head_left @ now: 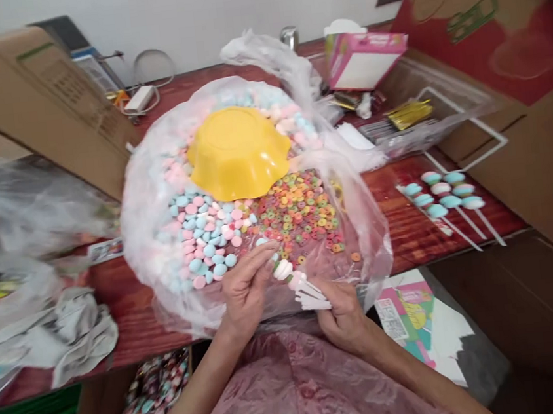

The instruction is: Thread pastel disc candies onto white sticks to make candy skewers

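Observation:
My right hand (341, 309) grips several white sticks (312, 295) near the front edge of the plastic sheet. White and pale candies (283, 271) are threaded at the top of a stick, with a greenish ring between them. My left hand (245, 286) is at the upper end of that stick, its fingers closed around a small pale blue candy (274, 258). Past my hands, pink and blue candies (207, 234) and colourful ring candies (301, 214) lie loose on the clear plastic sheet (133, 209). An upturned yellow bowl (238, 152) rests among them.
Several finished-looking candy sticks (448, 202) lie at the table's right edge. Cardboard boxes (57, 92) stand on both sides. A pink box (364, 59) and a clear bag with gold ties (408, 114) are at back right. A grey cloth (86, 326) lies left.

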`<action>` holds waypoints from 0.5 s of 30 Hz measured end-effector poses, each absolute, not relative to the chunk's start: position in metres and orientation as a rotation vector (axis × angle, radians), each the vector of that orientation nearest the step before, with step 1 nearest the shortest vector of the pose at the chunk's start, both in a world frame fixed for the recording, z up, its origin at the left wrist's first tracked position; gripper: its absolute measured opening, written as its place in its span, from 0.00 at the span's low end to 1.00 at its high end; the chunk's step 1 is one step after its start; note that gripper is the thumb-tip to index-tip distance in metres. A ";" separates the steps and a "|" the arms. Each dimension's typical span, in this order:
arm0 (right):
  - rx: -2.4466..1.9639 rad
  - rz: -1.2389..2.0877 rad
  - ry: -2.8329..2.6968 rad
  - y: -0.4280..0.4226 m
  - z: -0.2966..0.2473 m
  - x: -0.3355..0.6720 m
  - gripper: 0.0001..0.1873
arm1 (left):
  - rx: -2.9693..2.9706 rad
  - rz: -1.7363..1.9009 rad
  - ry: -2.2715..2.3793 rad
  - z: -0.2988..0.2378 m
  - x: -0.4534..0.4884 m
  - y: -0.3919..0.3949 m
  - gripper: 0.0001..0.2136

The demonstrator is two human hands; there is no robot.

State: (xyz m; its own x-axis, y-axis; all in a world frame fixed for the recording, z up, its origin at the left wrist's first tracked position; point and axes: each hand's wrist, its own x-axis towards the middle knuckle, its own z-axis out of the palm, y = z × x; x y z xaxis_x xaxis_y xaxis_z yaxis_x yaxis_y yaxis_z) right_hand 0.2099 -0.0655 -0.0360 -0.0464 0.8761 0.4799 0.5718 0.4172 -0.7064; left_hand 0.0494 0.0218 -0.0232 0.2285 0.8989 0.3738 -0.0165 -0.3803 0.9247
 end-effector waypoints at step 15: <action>-2.360 -0.295 -1.232 -0.063 -0.049 0.432 0.13 | 1.473 1.276 1.181 -0.017 0.006 0.013 0.09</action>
